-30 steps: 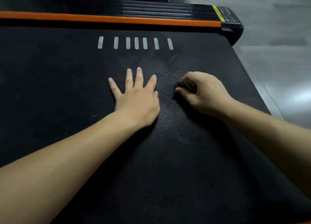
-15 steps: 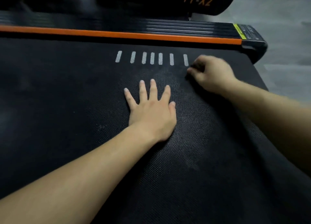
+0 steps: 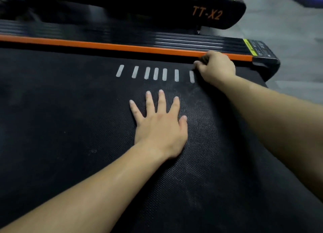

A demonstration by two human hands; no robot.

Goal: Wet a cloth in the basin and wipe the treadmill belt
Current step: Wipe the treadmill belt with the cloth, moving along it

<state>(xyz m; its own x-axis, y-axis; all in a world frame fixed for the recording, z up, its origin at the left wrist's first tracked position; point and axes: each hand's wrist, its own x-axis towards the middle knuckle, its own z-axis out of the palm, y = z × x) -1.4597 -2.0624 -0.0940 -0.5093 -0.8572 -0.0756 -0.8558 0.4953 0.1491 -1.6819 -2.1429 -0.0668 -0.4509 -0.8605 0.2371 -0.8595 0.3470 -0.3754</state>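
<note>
The black textured treadmill belt (image 3: 70, 128) fills most of the view, with a row of several pale dashes printed on it. My left hand (image 3: 160, 126) lies flat on the belt, fingers spread, holding nothing. My right hand (image 3: 215, 68) is at the belt's far edge, just right of the dashes and against the orange side rail (image 3: 104, 45). Its fingers are closed on a small dark cloth (image 3: 203, 58), of which only a bit shows at the fingertips. No basin is in view.
Beyond the orange rail runs a black ribbed side step (image 3: 174, 38) with a yellow label at its right end. A black housing marked TT-X2 (image 3: 206, 14) sits behind it. Grey floor (image 3: 288, 23) lies to the right.
My right hand has slid the cloth away from me, from beside my left hand out to the belt's far edge. My left hand has stayed flat in place. The view tilted upward.
</note>
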